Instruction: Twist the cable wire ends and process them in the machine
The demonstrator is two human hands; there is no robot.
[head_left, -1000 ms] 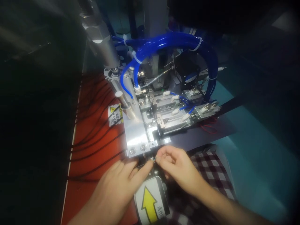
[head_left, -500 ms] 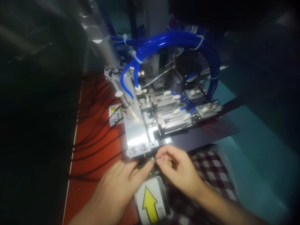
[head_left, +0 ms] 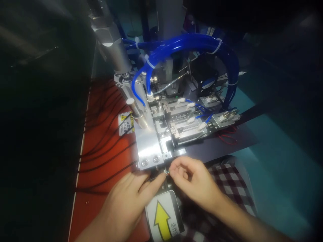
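A tiny part with coloured bits (head_left: 167, 172) lies between my hands, below the front edge of the metal plate (head_left: 148, 149). My right hand (head_left: 188, 176) pinches at its right side, thumb and index finger pressed together; the fingertips hide how much of it they hold. My left hand (head_left: 136, 190) is spread palm down on the machine's front, its thumb tip against the small part's left side and its other fingers partly under the plate edge. Just below the thumb is a white label with a yellow arrow (head_left: 162, 216).
Metal slides with white fittings (head_left: 189, 129) stand behind my hands. Thick blue tubes (head_left: 186, 43) arch above them. A vertical cylinder (head_left: 113, 50) rises at the left. Black cables cross the red surface (head_left: 101, 141). Checkered cloth (head_left: 232, 185) shows at the lower right.
The view has shifted slightly, so the machine appears a little further right. Both hands hold nearly the same pose around the small part.
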